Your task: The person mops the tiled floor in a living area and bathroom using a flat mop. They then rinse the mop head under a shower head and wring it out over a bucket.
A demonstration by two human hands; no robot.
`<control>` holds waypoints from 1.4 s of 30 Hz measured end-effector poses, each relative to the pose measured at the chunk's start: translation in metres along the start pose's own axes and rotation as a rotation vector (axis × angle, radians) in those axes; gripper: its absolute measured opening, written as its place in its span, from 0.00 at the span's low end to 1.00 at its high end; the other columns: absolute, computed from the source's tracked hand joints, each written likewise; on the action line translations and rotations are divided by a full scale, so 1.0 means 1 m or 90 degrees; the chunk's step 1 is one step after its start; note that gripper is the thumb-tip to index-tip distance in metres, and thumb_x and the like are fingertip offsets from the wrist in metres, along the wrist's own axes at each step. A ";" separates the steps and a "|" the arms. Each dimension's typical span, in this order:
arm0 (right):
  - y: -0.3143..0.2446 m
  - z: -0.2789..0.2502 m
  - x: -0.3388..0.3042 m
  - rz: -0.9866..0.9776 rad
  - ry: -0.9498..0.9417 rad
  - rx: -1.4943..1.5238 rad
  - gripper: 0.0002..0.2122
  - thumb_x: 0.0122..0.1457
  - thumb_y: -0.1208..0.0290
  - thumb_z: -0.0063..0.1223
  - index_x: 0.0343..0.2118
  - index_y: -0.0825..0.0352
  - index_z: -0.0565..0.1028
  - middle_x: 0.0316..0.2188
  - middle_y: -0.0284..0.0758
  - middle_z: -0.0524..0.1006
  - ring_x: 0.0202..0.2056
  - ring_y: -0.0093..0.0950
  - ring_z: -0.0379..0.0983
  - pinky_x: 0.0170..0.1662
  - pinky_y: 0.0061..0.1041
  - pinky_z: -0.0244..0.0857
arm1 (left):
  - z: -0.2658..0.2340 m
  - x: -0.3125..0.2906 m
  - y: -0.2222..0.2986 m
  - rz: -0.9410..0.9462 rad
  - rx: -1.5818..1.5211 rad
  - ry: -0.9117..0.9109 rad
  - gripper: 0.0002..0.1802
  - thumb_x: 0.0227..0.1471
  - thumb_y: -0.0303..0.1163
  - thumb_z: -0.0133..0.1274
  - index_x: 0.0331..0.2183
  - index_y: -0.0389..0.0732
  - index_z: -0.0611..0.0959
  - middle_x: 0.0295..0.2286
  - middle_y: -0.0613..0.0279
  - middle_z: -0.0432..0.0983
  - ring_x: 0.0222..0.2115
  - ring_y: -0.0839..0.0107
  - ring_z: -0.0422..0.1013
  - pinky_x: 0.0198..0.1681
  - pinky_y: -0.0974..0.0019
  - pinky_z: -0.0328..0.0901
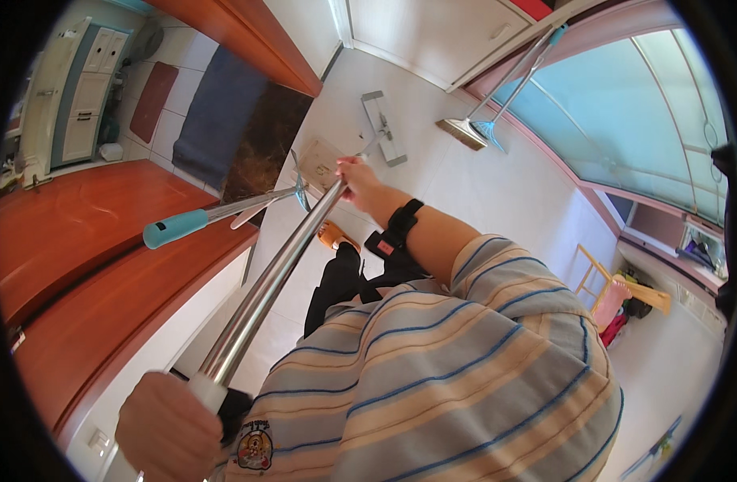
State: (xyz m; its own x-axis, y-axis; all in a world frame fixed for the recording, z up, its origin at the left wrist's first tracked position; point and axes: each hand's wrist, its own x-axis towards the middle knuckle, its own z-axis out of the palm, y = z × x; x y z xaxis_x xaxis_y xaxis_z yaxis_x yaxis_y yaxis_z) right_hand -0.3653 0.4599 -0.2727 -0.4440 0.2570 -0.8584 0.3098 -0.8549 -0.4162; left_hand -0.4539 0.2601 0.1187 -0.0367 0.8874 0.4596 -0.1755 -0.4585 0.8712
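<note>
A flat mop runs diagonally across the head view, its silver pole (280,265) rising from lower left toward the middle. Around the pole's near end my left hand (168,426) is closed, slightly blurred, beside a white collar. Farther along, my right hand (356,178) grips the same pole, with a black strap on that wrist. The mop's long grey head (384,128) lies on the pale floor beyond my right hand. Left of the pole leans a long-handled tool with a teal grip (176,229); its lower end is near a beige dustpan-like piece (320,165).
Two brooms with tan and blue bristles (465,132) lean by the frosted glass door (625,104). At left stand reddish-brown wood panels (103,225), with a blue mat (220,120) past the doorway. A wooden stool (597,277) stands at right. My foot wears an orange slipper (332,234).
</note>
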 end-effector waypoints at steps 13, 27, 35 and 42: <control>-0.032 -0.038 0.053 0.002 0.038 -0.028 0.16 0.47 0.78 0.47 0.40 0.56 0.67 0.29 0.28 0.65 0.29 0.23 0.64 0.27 0.30 0.65 | 0.018 0.016 -0.061 0.073 0.131 0.268 0.13 0.36 0.24 0.59 0.13 0.44 0.69 0.09 0.70 0.67 0.08 0.78 0.63 0.15 0.77 0.57; 0.014 0.025 -0.005 0.068 -0.066 -0.103 0.10 0.49 0.75 0.47 0.35 0.56 0.67 0.25 0.26 0.65 0.25 0.22 0.63 0.27 0.30 0.64 | 0.072 -0.033 0.014 0.196 0.213 0.460 0.16 0.37 0.29 0.58 0.10 0.49 0.68 0.08 0.76 0.69 0.09 0.86 0.62 0.18 0.82 0.57; -0.035 -0.014 0.011 0.048 -0.062 0.007 0.22 0.49 0.79 0.45 0.48 0.55 0.62 0.26 0.29 0.66 0.24 0.24 0.65 0.26 0.28 0.64 | 0.057 -0.014 -0.023 0.088 0.173 0.244 0.12 0.37 0.25 0.60 0.12 0.46 0.74 0.09 0.73 0.68 0.10 0.82 0.64 0.18 0.79 0.61; -0.045 -0.037 0.068 0.046 0.062 0.015 0.26 0.48 0.86 0.41 0.50 0.56 0.57 0.24 0.36 0.67 0.23 0.31 0.67 0.27 0.42 0.70 | 0.012 0.071 -0.052 -0.073 0.047 -0.166 0.09 0.44 0.25 0.54 0.16 0.42 0.77 0.15 0.68 0.69 0.14 0.77 0.66 0.18 0.73 0.63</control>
State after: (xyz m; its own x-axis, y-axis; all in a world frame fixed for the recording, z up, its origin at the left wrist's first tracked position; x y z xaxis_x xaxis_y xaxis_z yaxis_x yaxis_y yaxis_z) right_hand -0.3784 0.5327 -0.3236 -0.3370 0.2362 -0.9114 0.3177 -0.8827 -0.3463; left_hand -0.4352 0.3467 0.1082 0.2347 0.8956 0.3780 -0.0910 -0.3669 0.9258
